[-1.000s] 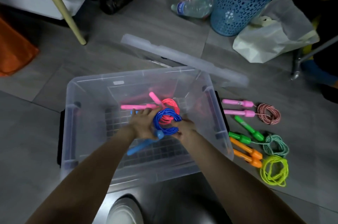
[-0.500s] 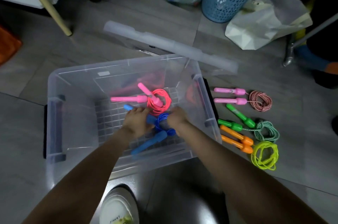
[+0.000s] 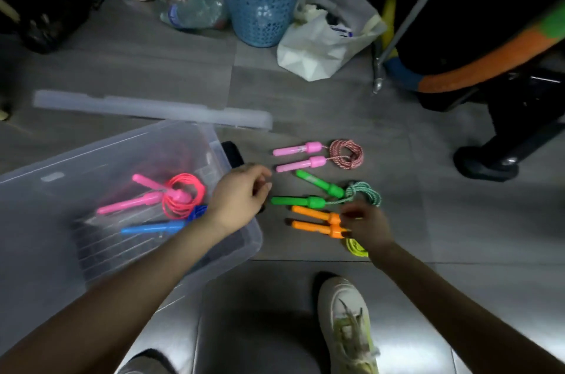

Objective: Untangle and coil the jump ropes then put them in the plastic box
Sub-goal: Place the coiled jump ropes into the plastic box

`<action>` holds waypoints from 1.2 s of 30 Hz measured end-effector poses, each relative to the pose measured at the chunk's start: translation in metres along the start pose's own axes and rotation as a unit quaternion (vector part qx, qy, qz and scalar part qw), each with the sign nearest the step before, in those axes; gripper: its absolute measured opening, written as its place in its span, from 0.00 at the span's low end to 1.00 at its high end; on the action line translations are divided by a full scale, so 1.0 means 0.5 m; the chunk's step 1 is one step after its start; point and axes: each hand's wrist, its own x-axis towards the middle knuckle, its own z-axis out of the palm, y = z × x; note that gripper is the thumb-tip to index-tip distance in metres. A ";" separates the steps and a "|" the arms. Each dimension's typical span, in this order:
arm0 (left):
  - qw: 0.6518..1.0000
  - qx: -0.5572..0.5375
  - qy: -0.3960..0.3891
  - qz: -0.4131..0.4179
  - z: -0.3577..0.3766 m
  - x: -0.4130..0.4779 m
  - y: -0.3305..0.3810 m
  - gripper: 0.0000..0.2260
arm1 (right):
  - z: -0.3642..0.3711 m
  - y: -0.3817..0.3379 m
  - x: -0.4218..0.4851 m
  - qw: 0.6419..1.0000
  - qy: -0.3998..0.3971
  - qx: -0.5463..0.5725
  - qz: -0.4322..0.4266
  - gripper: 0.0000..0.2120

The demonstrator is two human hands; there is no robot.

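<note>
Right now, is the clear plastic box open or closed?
Open: the clear plastic box has no lid on; its translucent lid lies on the floor behind it.

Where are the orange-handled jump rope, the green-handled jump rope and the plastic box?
orange-handled jump rope (image 3: 310, 212): head view, on the upper orange handle.
green-handled jump rope (image 3: 292, 201): head view, on the lower green handle.
plastic box (image 3: 241, 247): head view, on its near right corner wall.

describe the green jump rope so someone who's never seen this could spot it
Find the clear plastic box; on the grey floor right of it, three jump ropes lie in a column. The green-handled jump rope is the middle one, between the pink-handled rope and the orange-handled rope. Only it has a green-and-white twisted cord.
</note>
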 end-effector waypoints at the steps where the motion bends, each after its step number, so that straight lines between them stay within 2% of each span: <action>1: 1.000 0.003 -0.004 0.017 0.022 0.013 0.024 0.08 | -0.024 0.048 0.025 0.998 0.032 -0.027 0.036 0.08; 2: 0.999 0.005 -0.010 0.037 0.048 0.027 0.045 0.07 | -0.042 0.094 0.052 0.995 0.056 -0.042 0.074 0.03; 5: 0.997 0.002 -0.040 0.066 0.132 0.063 0.091 0.08 | -0.079 0.174 0.120 0.983 0.106 -0.054 0.138 0.14; 11: 0.998 -0.007 -0.054 0.030 0.296 0.135 0.092 0.07 | -0.088 0.219 0.297 0.982 0.114 -0.094 0.117 0.26; 15: 0.999 -0.001 -0.038 -0.021 0.363 0.155 0.062 0.06 | -0.068 0.248 0.395 0.980 0.105 -0.109 0.125 0.24; 20: 0.998 -0.006 -0.048 -0.041 0.386 0.150 0.038 0.05 | -0.054 0.260 0.407 0.972 0.103 -0.148 0.152 0.22; 23: 0.996 -0.026 -0.045 -0.069 0.374 0.149 0.048 0.06 | -0.066 0.228 0.375 0.986 0.110 -0.093 0.088 0.18; 27: 0.988 -0.088 -0.061 -0.108 0.331 0.146 0.081 0.09 | -0.092 0.132 0.271 0.985 0.093 -0.110 -0.090 0.12; 30: 0.972 -0.156 -0.130 -0.116 0.273 0.140 0.130 0.21 | -0.109 0.043 0.175 0.963 0.075 -0.131 -0.222 0.11; 33: 0.938 -0.251 -0.200 -0.130 0.194 0.127 0.191 0.32 | -0.130 -0.057 0.084 0.941 0.059 -0.139 -0.304 0.10; 36: 0.925 -0.302 -0.191 -0.132 0.101 0.107 0.226 0.25 | -0.154 -0.156 0.001 0.926 0.030 -0.123 -0.357 0.09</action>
